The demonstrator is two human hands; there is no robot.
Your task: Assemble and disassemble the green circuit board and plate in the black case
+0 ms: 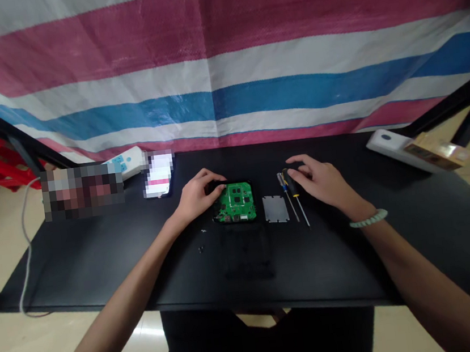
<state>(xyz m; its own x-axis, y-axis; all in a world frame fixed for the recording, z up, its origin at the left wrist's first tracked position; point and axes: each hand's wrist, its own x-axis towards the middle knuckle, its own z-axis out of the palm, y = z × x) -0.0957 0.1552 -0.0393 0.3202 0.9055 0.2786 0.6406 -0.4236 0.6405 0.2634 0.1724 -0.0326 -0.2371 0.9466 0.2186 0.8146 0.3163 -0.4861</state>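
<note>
My left hand (200, 196) rests at the left edge of an open black device case, with thumb and fingers closed on its upper left corner. Inside that case lies a green circuit board (238, 199). My right hand (319, 181) is held over two screwdrivers, thumb and forefinger apart. The thumb is by the handle of the black and yellow screwdriver (292, 185); whether it touches cannot be seen. Beside it lies a thinner screwdriver with a blue collar (286, 190). A grey metal plate (275, 209) sits between board and tools. Nearer me is a black cover (247, 253).
Small screws (201, 249) lie on the black table (144, 273) left of the cover. At the back left are a phone (160, 174) and a white power strip (132, 161). A white box-like object (390, 148) and a brown carton (435, 152) stand at the right.
</note>
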